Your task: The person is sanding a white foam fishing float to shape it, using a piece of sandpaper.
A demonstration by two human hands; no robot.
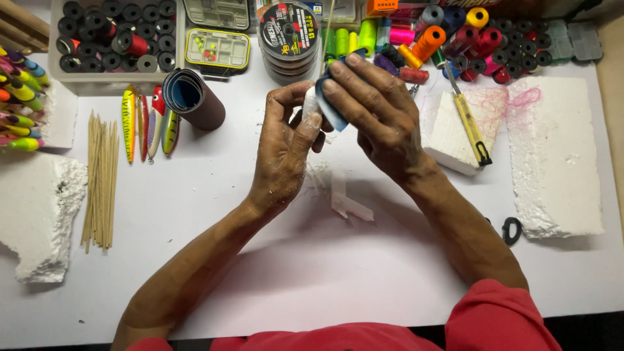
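Your left hand is closed around a small white foam piece, held upright above the middle of the white table, with your thumb and fingertips pinching it near the top. Your right hand is pressed against that same piece, its fingers curled over a folded scrap of blue sandpaper that wraps the foam on the side facing your right palm. A thin wooden stick rises from between your two hands toward the far edge of the table; you cannot tell from here whether it is set into the foam. Just below your hands, white shavings and a couple of cut foam strips lie on the table. To your right, a yellow-handled knife rests across a white foam block, and a larger foam slab lies beyond it, with black scissor handles peeking out near your right forearm. To your left sit a roll of sandpaper, a few painted fishing lures, a bundle of thin wooden skewers and another rough foam chunk. Spools of coloured thread and a tub of black bobbins line the back.
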